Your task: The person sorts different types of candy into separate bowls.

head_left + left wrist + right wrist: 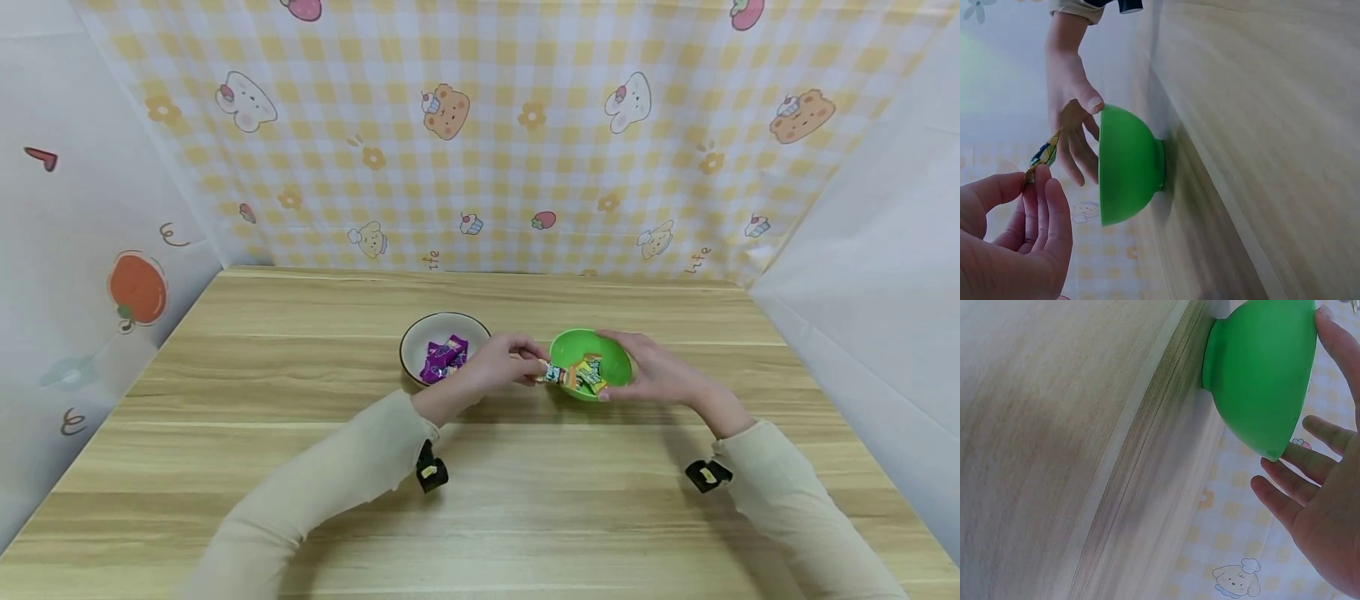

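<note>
In the head view my left hand (504, 363) pinches a small wrapped candy (555, 375) between thumb and fingertips, at the left rim of a green bowl (576, 343). The left wrist view shows the candy (1044, 153) raised at rim height, just outside the bowl (1127, 172). My right hand (663, 372) holds the bowl from the right, its thumb on the near rim and its fingers along the far side. Yellow-green wrapped candies (592, 372) lie inside the green bowl.
A white bowl (420, 337) with a dark rim stands to the left, partly behind my left hand. Purple wrapped candies (444, 358) lie in it. Both bowls stand on a wooden table (525, 500), with a yellow checked cloth (487, 175) hanging at its back edge.
</note>
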Motion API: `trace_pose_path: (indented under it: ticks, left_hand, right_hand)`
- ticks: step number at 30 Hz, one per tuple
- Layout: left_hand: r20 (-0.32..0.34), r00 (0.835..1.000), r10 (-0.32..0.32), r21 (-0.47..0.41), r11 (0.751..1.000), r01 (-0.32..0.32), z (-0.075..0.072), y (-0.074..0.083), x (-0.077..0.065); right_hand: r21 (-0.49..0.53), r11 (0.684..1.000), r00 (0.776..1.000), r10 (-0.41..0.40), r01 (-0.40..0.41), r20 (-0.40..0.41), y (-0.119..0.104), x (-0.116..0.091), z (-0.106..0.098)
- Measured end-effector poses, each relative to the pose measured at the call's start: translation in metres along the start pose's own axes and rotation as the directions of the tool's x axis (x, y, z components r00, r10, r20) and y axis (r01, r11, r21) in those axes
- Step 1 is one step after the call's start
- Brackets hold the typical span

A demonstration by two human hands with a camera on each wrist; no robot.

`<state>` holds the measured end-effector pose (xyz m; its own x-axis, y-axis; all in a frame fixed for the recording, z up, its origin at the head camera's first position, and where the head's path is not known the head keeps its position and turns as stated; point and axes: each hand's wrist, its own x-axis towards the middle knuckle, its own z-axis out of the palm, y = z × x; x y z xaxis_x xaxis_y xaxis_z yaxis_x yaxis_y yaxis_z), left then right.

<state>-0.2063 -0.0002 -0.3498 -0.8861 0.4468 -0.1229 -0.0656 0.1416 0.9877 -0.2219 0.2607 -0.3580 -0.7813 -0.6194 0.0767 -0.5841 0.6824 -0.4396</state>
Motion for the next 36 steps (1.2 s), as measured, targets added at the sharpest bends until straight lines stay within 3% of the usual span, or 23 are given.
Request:
trace_pose_path:
  ticks: [7,18,25,36]
  left_hand:
    - [-0.059,0.998,-0.023,-0.020,1.000,0.022,0.009,0.006,0.016]
    - [-0.118,0.992,-0.041,-0.020,0.999,0.039,0.019,0.002,0.031]
    - [-0.103,0.995,-0.013,-0.026,1.000,0.010,0.026,0.001,0.030]
    - [-0.094,0.993,0.068,0.129,0.990,-0.056,0.021,-0.002,0.021]
  right_hand:
    - [0.004,1.000,1.000,0.012,-0.012,0.010,0.000,-0.001,0.000]
    - [0.008,1.000,1.000,0.017,-0.017,0.018,0.001,0.000,0.000]
    - [0.001,1.000,1.000,0.014,-0.014,0.019,0.000,0.000,0.000]
    - [-0.003,1.000,1.000,0.011,-0.011,0.014,0.001,0.000,-0.001]
